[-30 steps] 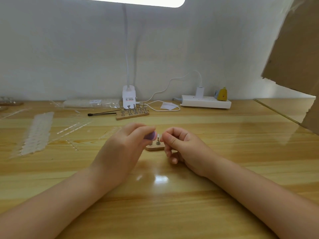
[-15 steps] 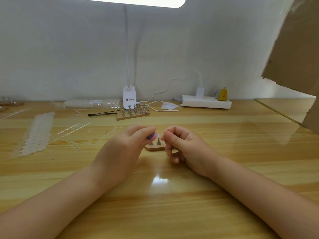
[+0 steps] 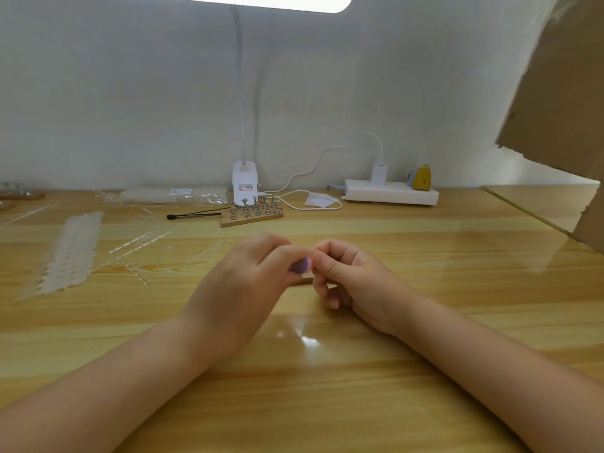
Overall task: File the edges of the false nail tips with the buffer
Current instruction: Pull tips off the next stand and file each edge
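Filing under way: left hand (image 3: 242,282) fingers grip purple buffer (image 3: 300,266) against something pinched by right hand (image 3: 346,276), hidden. Nail tips (image 3: 70,253) on desk (image 3: 327,387) apparently left.

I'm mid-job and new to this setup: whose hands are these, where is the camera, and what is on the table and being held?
There is no machine here: a person's two bare hands, filmed by a camera on their head looking forward and down. The left hand grips a purple buffer. The right hand has its fingers curled at the buffer's tip; what it pinches is hidden. A small wooden stand peeks out beneath them. On the wooden table farther back lie a second stand with metal holders, a black brush, clear nail tip strips, a lamp base and a power strip.
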`<action>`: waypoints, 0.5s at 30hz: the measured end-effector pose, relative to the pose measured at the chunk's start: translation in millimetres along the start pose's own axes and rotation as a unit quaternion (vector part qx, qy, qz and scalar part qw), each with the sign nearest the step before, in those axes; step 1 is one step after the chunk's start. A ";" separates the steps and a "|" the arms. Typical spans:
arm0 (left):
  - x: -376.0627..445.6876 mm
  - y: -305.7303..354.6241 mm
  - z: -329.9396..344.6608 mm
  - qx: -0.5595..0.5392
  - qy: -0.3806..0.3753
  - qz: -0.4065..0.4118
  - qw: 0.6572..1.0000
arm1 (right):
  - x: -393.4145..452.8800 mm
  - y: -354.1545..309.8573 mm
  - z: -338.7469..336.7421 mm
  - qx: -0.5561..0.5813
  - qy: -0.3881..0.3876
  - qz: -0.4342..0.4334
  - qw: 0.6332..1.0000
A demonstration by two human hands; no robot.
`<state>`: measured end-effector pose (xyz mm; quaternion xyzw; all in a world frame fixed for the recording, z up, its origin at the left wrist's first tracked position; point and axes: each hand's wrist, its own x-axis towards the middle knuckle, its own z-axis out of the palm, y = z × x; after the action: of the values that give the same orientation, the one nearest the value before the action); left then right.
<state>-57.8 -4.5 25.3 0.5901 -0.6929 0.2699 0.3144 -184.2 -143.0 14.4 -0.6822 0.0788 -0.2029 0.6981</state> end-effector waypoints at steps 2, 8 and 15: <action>-1.2 -7.6 -3.0 0.010 0.005 -0.041 0.999 | 0.0 -1.0 0.3 0.006 0.004 0.002 1.000; 0.3 4.1 0.3 -0.028 0.015 0.013 0.999 | -1.7 -2.8 -0.3 0.010 -0.017 0.005 1.000; -1.8 -1.4 -2.2 -0.004 -0.030 -0.078 0.997 | -1.2 -7.0 0.8 0.044 0.039 0.023 0.998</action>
<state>-55.9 -2.0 25.4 0.6488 -0.6553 0.2238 0.3154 -186.2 -141.8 21.2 -0.6406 0.1123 -0.2165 0.7281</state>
